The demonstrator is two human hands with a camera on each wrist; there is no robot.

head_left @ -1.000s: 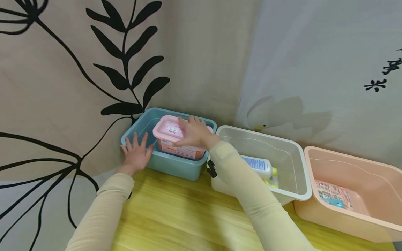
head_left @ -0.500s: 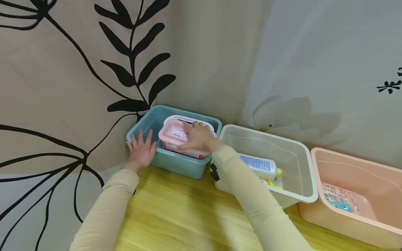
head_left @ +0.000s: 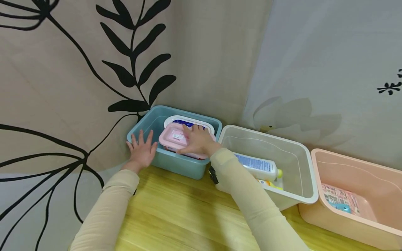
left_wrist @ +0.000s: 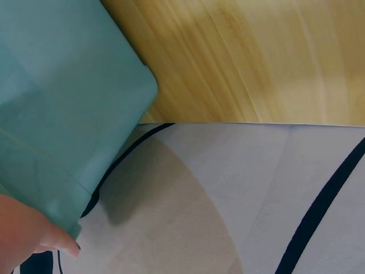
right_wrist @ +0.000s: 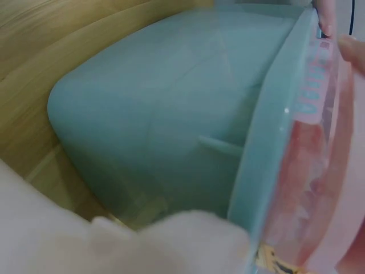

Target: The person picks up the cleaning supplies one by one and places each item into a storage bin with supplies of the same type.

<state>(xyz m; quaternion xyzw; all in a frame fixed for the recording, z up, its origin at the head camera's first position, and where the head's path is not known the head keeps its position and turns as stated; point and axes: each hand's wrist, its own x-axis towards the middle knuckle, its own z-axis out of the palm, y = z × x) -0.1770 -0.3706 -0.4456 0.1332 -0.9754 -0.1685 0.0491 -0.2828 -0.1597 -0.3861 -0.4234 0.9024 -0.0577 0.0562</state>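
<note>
In the head view a light blue plastic bin (head_left: 179, 168) stands at the left of the wooden table. Inside it is a pink-lidded plastic box (head_left: 172, 135); behind that lies a white-lidded box (head_left: 171, 120) with a dark blue label. My right hand (head_left: 198, 140) grips the pink-lidded box from above, thumb toward me and fingers across the lid. With fingers spread, my left hand (head_left: 142, 153) rests on the bin's front left rim. The right wrist view shows the clear box side (right_wrist: 302, 165) just inside the rim. My left thumb (left_wrist: 34, 231) touches the bin's corner in the left wrist view.
A grey-white bin (head_left: 267, 137) stands right of the blue one, holding a white bottle (head_left: 259, 169) with a yellow cap. Farther right is a peach bin (head_left: 339, 223) with a printed packet (head_left: 340, 197) inside. A patterned cloth wall (head_left: 213, 62) rises behind.
My right hand has lowered the pink-lidded box deeper into the blue bin. The white-lidded box behind it has come into sight. My left hand stays on the rim; the view has shifted slightly.
</note>
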